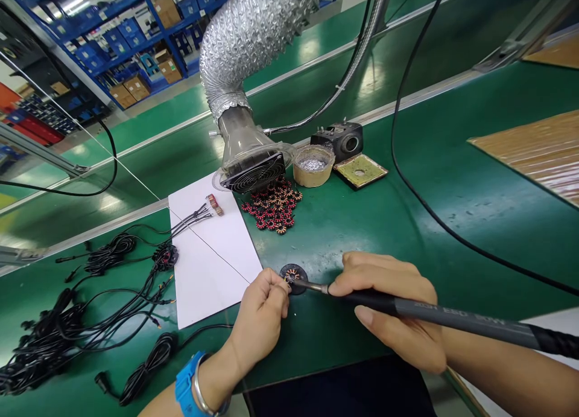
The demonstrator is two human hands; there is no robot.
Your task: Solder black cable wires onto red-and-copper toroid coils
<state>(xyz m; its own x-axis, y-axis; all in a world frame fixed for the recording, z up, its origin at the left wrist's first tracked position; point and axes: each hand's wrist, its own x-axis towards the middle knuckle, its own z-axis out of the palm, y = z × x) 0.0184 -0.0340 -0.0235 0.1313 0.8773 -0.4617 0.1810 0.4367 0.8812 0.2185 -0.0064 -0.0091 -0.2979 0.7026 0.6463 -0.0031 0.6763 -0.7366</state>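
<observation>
My right hand (389, 308) is closed round a grey soldering iron (452, 317), its tip resting on a small wound coil on a round black base (293, 278) lying on the green bench mat (407, 224). My left hand (265, 314) is pinched shut at the coil's left edge, holding it or a thin solder wire; which one I cannot make out. A thin wire runs from that hand up across a white sheet of paper (212, 248).
A pile of red-and-copper coils (274, 209) lies under the fume extractor hood and foil duct (253, 157). Beside it stand a tin of solder dross (313, 163) and an iron stand with sponge (357, 169). Bundles of black cables (81, 320) cover the left.
</observation>
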